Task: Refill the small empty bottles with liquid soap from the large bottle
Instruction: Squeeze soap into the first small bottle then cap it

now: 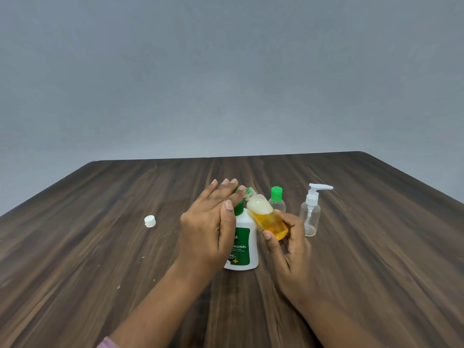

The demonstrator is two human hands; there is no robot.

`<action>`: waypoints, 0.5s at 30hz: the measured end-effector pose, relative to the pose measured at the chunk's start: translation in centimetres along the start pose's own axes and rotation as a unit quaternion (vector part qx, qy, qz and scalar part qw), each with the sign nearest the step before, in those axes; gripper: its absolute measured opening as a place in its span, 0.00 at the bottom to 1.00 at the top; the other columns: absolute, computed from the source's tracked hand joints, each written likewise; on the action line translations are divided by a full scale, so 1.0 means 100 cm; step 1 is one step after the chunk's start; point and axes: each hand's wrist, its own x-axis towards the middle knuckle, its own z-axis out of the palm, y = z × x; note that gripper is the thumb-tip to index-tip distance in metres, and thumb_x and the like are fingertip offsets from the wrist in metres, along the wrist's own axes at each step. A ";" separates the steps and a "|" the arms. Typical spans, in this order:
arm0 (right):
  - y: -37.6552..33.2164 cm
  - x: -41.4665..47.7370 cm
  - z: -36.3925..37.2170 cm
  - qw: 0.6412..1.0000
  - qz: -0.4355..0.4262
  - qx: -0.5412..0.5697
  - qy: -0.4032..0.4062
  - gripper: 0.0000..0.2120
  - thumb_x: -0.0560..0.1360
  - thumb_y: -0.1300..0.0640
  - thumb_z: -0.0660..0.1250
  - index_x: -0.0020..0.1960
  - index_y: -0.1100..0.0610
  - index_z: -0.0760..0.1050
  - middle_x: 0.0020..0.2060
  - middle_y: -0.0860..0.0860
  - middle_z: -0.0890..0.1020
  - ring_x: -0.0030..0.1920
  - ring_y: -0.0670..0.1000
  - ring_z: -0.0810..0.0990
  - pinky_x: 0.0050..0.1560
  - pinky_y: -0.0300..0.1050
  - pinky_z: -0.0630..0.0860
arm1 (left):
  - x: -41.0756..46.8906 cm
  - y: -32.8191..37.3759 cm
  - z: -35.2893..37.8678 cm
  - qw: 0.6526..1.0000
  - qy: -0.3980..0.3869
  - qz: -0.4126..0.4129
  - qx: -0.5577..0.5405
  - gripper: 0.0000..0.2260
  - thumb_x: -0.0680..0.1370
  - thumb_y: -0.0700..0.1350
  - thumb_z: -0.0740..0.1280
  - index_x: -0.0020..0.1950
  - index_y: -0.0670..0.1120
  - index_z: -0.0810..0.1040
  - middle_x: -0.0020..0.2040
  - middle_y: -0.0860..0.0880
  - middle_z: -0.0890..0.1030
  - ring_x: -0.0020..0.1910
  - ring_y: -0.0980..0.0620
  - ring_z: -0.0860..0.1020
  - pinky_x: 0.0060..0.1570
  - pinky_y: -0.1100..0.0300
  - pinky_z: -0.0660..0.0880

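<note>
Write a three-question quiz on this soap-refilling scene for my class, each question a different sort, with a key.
1. True or false: the pump bottle holds orange soap.
2. Which hand holds the tilted small bottle? A) left B) right
3. Fill in: the loose white cap lies on the ____.

Key: 1 false, it looks empty. 2 B, the right hand; the left hand is open over the large soap bottle. 3 table.

You see a matt wood-grain table (351, 247), a glossy white plastic soap bottle (247, 247), clear smooth plastic small bottles (272, 219), and a white plastic cap (150, 221).
</note>
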 end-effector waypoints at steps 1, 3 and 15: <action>0.000 0.000 0.000 1.000 -0.001 0.004 0.001 0.12 0.77 0.53 0.61 0.60 0.49 0.67 0.42 0.36 0.76 0.39 0.38 0.76 0.38 0.25 0.69 | 0.001 0.001 -0.001 1.000 0.000 -0.001 -0.001 0.19 0.81 0.42 0.51 0.58 0.38 0.81 0.58 0.43 0.81 0.63 0.50 0.77 0.66 0.51 0.70; -0.001 0.000 0.001 1.000 -0.002 0.009 0.001 0.13 0.76 0.53 0.62 0.60 0.49 0.67 0.43 0.35 0.76 0.40 0.38 0.76 0.39 0.25 0.69 | 0.004 0.003 -0.002 1.000 0.001 -0.003 0.003 0.19 0.81 0.42 0.52 0.57 0.38 0.81 0.57 0.43 0.81 0.62 0.51 0.77 0.66 0.51 0.70; 0.000 0.000 0.002 1.000 0.003 -0.001 0.003 0.13 0.79 0.45 0.60 0.60 0.47 0.66 0.41 0.36 0.75 0.37 0.39 0.75 0.36 0.27 0.69 | -0.003 -0.001 0.005 1.000 0.029 -0.001 -0.007 0.19 0.81 0.40 0.51 0.57 0.37 0.81 0.56 0.43 0.82 0.62 0.48 0.78 0.65 0.46 0.71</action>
